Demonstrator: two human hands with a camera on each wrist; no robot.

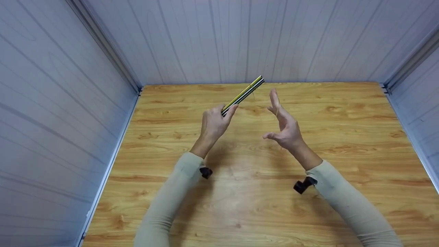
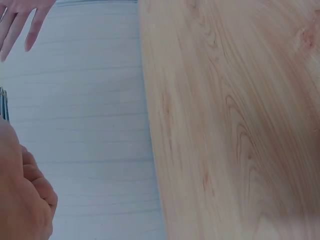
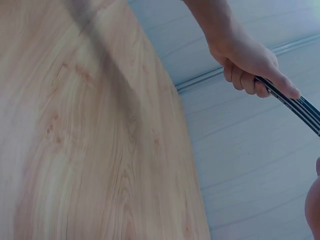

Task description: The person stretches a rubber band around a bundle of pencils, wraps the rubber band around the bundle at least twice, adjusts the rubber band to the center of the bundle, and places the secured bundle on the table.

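My left hand (image 1: pixel 214 123) grips one end of a bundle of striped pencils (image 1: pixel 244 94), yellow and black with pale lines. The bundle slants up to the right above the table, its far end free. A thin strand hangs by the bundle near that end. To the right, my right hand (image 1: pixel 287 130) is raised with fingers extended and thumb spread, apart from the pencils. A thin pale band (image 1: pixel 277 112) crosses its fingers. In the right wrist view the left fist (image 3: pixel 250 65) is curled round the dark-striped pencils (image 3: pixel 300 111). The left wrist view shows only the pencils' tips (image 2: pixel 4 105).
Below both hands lies a wood-grain tabletop (image 1: pixel 236 206). Pale panel walls stand at the back (image 1: pixel 229 41), at the left (image 1: pixel 51 120) and at the right (image 1: pixel 420 92). Small black wrist cameras are strapped at both sleeves (image 1: pixel 185 171).
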